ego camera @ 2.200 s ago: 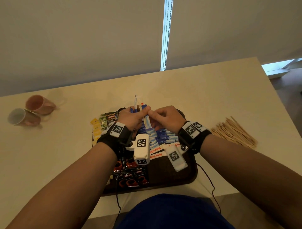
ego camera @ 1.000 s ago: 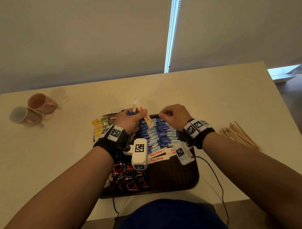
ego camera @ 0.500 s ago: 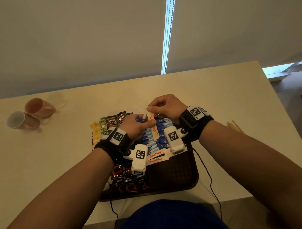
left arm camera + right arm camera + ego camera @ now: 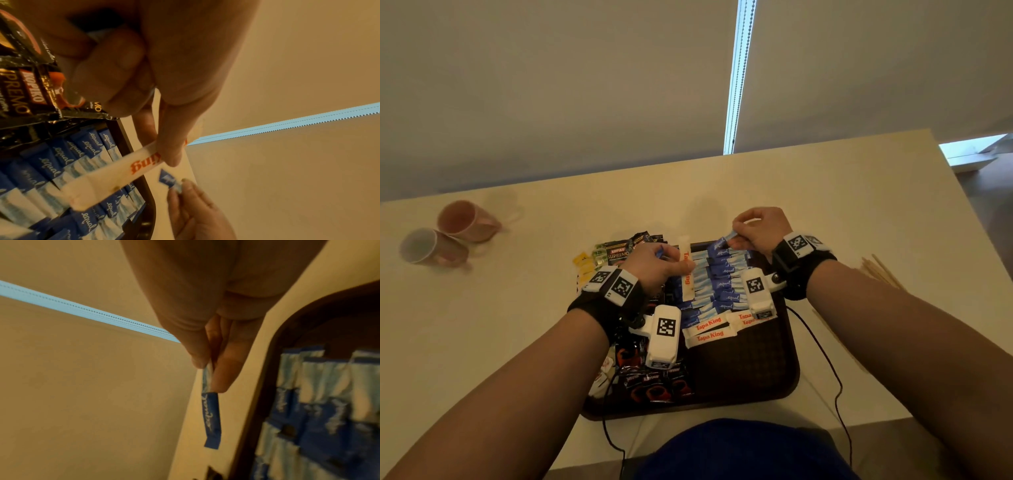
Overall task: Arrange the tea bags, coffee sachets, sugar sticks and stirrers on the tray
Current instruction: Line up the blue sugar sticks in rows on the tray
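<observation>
Sugar sticks held over tray [image 4: 789, 359]
Left hand [image 4: 654, 267] pinches white stick [image 4: 686, 270]; right hand [image 4: 760, 229] pinches blue stick [image 4: 211, 418].

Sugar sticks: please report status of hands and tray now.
Left hand pinches white Tapa King stick. Right hand pinches blue Equal stick over tray far edge. Stirrers on table, outside tray.

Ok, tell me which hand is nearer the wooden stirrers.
Right. The right hand is over the tray's far right corner, toward the stirrers; the left hand is farther left.
</observation>
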A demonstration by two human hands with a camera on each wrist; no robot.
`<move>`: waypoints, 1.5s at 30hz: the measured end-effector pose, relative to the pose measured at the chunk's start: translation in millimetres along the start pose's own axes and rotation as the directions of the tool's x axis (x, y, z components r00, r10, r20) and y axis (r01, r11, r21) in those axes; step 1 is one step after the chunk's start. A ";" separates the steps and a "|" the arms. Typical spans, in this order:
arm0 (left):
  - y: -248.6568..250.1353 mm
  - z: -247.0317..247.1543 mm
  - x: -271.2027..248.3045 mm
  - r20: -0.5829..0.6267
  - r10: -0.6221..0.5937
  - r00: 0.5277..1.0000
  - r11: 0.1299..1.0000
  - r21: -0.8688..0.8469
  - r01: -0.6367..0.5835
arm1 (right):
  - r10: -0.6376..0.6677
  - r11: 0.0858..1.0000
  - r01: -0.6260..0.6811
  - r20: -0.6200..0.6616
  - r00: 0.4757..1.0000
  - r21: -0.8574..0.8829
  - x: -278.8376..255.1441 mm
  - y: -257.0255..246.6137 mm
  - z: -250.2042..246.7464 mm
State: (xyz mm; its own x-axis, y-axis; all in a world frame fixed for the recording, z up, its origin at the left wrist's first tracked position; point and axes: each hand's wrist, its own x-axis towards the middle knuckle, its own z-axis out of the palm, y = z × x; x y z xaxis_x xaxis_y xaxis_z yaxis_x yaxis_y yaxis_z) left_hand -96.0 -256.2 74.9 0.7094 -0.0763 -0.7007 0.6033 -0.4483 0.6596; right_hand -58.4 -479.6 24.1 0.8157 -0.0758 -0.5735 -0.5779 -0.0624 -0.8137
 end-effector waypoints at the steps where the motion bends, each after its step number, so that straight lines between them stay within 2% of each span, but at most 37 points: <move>1: 0.1 -0.1 -0.5 -0.012 0.004 1.000 1.000 -0.031 -0.004 | 0.025 0.997 -0.026 -0.022 0.999 -0.072 4.6 9.0 -1.7; 5: 3.9 1.0 -3.7 -0.048 0.044 0.998 0.993 -0.103 -0.049 | 0.091 0.956 -0.105 -0.061 0.994 -0.273 11.9 31.8 0.3; 10: 6.7 -1.6 -2.0 -0.022 0.019 1.000 0.992 -0.128 -0.022 | 0.012 0.824 -0.071 -0.108 0.994 -0.563 11.0 40.2 2.8; 16: 8.4 1.4 -0.9 -0.054 0.033 0.998 0.987 -0.157 -0.041 | -0.062 0.677 -0.021 -0.085 0.994 -0.735 11.5 40.7 -2.1; 18: 8.6 2.2 -0.9 -0.075 0.048 0.996 0.978 -0.197 -0.062 | -0.130 0.645 0.027 -0.074 0.989 -0.764 10.0 35.4 -4.8; 20: 11.8 4.3 -2.8 -0.093 0.057 0.994 0.960 -0.268 -0.080 | -0.203 0.682 0.123 -0.025 0.979 -0.721 3.6 25.5 -2.2; 22: 14.9 7.1 -3.7 -0.111 0.066 0.992 0.944 -0.315 -0.097 | -0.196 0.813 0.210 0.084 0.977 -0.543 -7.5 12.0 6.6; 24: 14.4 8.1 -1.3 -0.117 0.077 0.990 0.946 -0.305 -0.109 | -0.133 0.924 0.209 0.244 0.961 -0.319 -22.6 -1.3 18.7; 27: 8.0 9.8 7.3 -0.115 0.106 0.988 0.972 -0.199 -0.128 | -0.111 0.966 0.193 0.398 0.910 -0.172 -38.0 -10.2 29.2; 29: 7.7 11.7 9.7 -0.136 0.109 0.985 0.971 -0.200 -0.135 | -0.118 0.973 0.186 0.396 0.911 -0.138 -40.7 -11.0 29.8; 30: 8.2 12.1 10.3 -0.140 0.084 0.987 0.957 -0.263 -0.119 | -0.115 0.978 0.171 0.377 0.919 -0.120 -39.7 -9.8 28.9; 31: 9.1 12.2 10.6 -0.124 0.041 0.991 0.921 -0.380 -0.085 | -0.108 0.984 0.150 0.354 0.929 -0.094 -39.3 -8.8 27.1; 33: 10.2 10.6 11.0 -0.045 -0.031 0.999 0.780 -0.626 -0.004 | -0.095 0.994 0.106 0.309 0.946 -0.017 -37.1 -5.1 22.7; 35: 10.2 8.3 11.0 0.001 -0.042 0.999 0.691 -0.723 0.030 | -0.096 0.995 0.085 0.285 0.954 0.048 -35.5 -1.2 18.6; 37: 10.2 8.7 11.2 -0.007 -0.031 0.999 0.701 -0.713 0.017 | -0.100 0.995 0.089 0.268 0.958 0.053 -35.3 1.4 17.6; 39: 12.2 12.1 11.2 -0.034 -0.004 0.999 0.754 -0.656 -0.020 | -0.097 0.995 0.084 0.250 0.963 0.059 -34.5 2.9 18.8; 43: 12.1 17.2 11.2 -0.128 0.118 0.985 0.858 -0.486 -0.166 | -0.075 0.997 0.070 0.247 0.966 0.028 -34.8 1.1 23.7; 45: 9.7 17.4 12.6 -0.181 0.160 0.970 0.863 -0.451 -0.227 | -0.077 0.997 0.077 0.251 0.965 0.008 -34.9 0.3 25.8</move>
State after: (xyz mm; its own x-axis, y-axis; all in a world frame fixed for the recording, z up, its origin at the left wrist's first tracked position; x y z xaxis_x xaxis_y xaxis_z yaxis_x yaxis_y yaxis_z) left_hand -87.5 -277.0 67.7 0.8511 0.0153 -0.5248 0.5242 0.0319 0.8510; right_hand -86.4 -451.3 41.4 0.8380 0.1813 -0.5147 -0.5129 -0.0603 -0.8563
